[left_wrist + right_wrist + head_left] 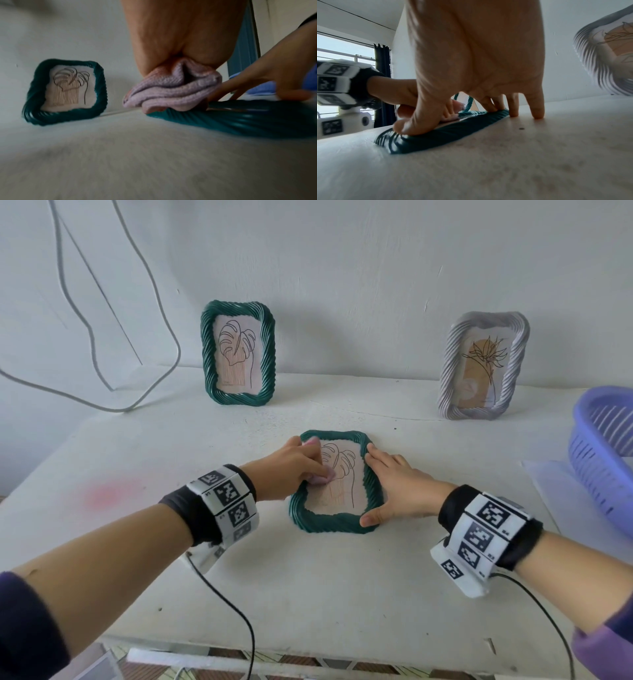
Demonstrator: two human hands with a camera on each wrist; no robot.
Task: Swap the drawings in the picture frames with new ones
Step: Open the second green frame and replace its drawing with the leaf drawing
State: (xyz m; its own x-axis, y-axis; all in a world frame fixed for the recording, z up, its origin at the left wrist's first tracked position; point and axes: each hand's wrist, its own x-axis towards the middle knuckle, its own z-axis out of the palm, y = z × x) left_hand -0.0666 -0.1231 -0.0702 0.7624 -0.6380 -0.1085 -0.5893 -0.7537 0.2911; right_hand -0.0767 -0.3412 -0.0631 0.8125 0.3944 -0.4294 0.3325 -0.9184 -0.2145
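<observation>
On the counter, middle: a green frame lies flat, face up, with a line drawing of a leaf showing inside it.
Left hand: the left hand grips a bunched pale pink cloth and presses it onto the left part of the flat frame's face; the fingers are curled round the cloth.
Right hand: the right hand lies spread and flat along the frame's right edge, holding nothing. Its thumb presses on the near right corner of the rim, some fingers rest on the far right of the rim, and the outer fingertips touch the bare counter just beside it.
Counter: the counter is white and scuffed, with a faint pink stain towards the left.
Back left: a second green frame stands upright against the wall, showing the same leaf drawing.
Back right: a grey-white frame stands upright against the wall, well apart from the green one, with a plant sketch on an orange shape inside.
Right edge: a purple slatted basket sits on the counter, partly out of view, with a pale sheet just under it.
Wall: grey cables hang in loops at the upper left.
Wrists: both carry bands with black-and-white markers and a thin black lead.
</observation>
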